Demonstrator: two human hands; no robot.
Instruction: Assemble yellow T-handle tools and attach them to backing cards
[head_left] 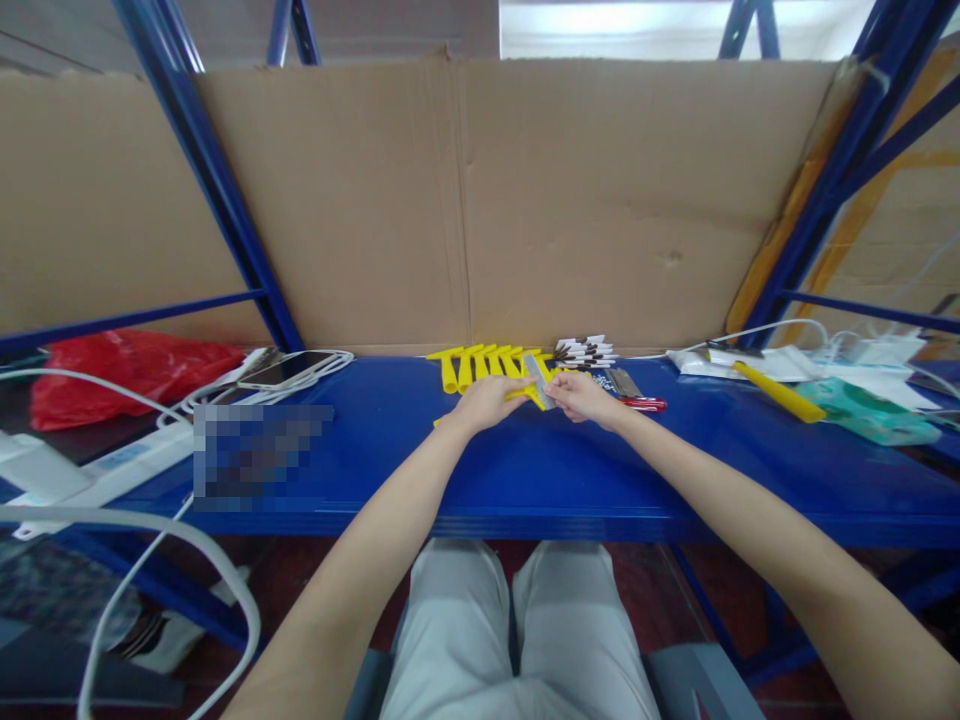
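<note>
My left hand (pixel 489 402) is closed on a yellow plastic handle, the same kind as those laid out behind it. The handle's wide end (pixel 537 395) sticks out toward my right hand. A flat grey metal-looking strip (pixel 538 376) lies against that end, and the fingers of my right hand (pixel 583 396) pinch its edge. Behind my hands stands a row of several yellow T-shaped handles (pixel 474 364). Right of them lies a pile of white-and-dark sticks (pixel 585 350). A red screwdriver-like tool (pixel 646 404) rests beside my right wrist, near small metal pieces (pixel 621 382).
The blue tabletop (pixel 525 470) is backed by a cardboard panel (pixel 480 210). A red plastic bag (pixel 127 375), a phone (pixel 289 370) and a power strip (pixel 112 475) with white cables are at left. A yellow rod (pixel 780 392) and a green package (pixel 870 410) lie at right.
</note>
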